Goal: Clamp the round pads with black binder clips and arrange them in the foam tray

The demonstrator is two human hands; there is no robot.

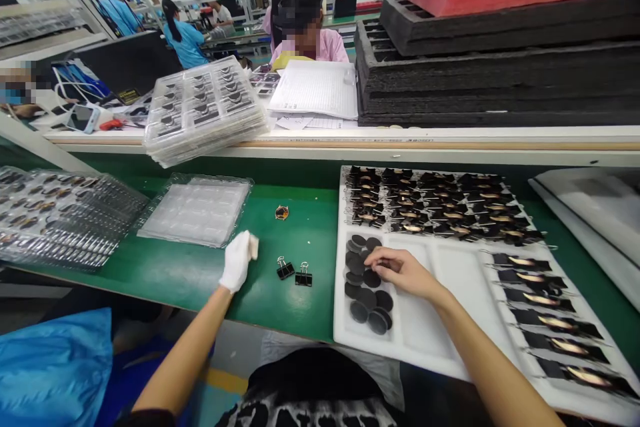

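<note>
My left hand [237,260], in a white glove, rests curled on the green table [300,240] beside an empty clear blister tray [196,210]; what it holds, if anything, is hidden. My bare right hand [400,270] reaches over a white foam tray [440,327] and pinches at a pile of dark round discs [367,287] in its left part. Rows of black strap-like parts with gold centres [435,203] fill the tray's far and right sections. A small round gold-rimmed part [281,212] lies alone on the table.
Two black binder clips [295,271] lie between my hands. Stacked blister trays holding parts sit at the left [60,213] and on the raised shelf [205,107]. Black foam slabs [500,73] pile at the back right. A person in pink [310,33] sits opposite.
</note>
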